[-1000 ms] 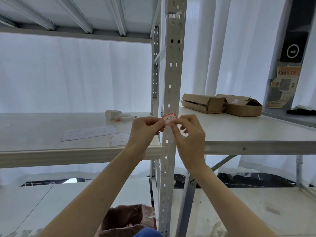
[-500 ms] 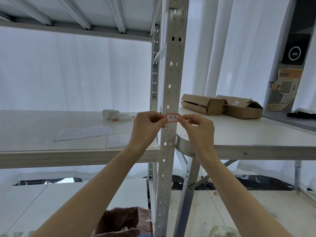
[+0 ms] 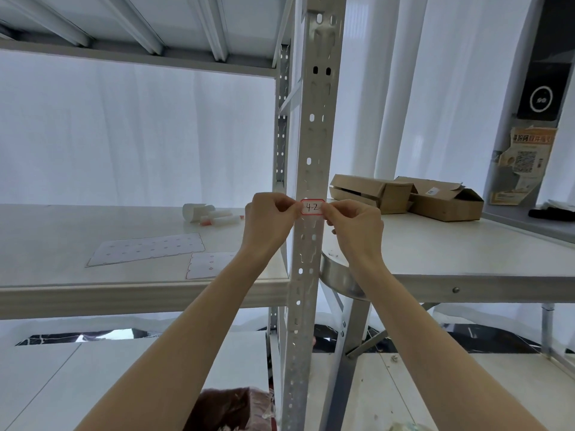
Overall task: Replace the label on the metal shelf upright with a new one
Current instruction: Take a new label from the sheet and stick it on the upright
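Label (image 3: pixel 312 207), levelled from its earlier tilt, is pinched endwise by left hand (image 3: pixel 270 222) and right hand (image 3: pixel 357 228) before the upright (image 3: pixel 306 275); likely light, flimsy: grip edges.

We count two hands: the left hand (image 3: pixel 267 225) and the right hand (image 3: pixel 357 228). Between them is one label (image 3: pixel 312 207), red-edged and marked 42. There are two perforated uprights: the front upright (image 3: pixel 317 135), and the rear upright (image 3: pixel 281 135) at eleven o'clock from the label. On the shelf (image 3: pixel 46 237) at eight o'clock lie two sticker sheets, the larger sheet (image 3: pixel 146 248) and the smaller sheet (image 3: pixel 211 264). At nine o'clock we count one white roll (image 3: pixel 194 211); beside it are small tubes (image 3: pixel 221 219), whose number we cannot tell. On the bench (image 3: pixel 466 253) at three o'clock sit two cardboard boxes, the inner box (image 3: pixel 370 192) and the outer box (image 3: pixel 448 203). At two o'clock there is one poster (image 3: pixel 525 163) and one black panel (image 3: pixel 543 73). At six o'clock there is one dark bag (image 3: pixel 230 409).
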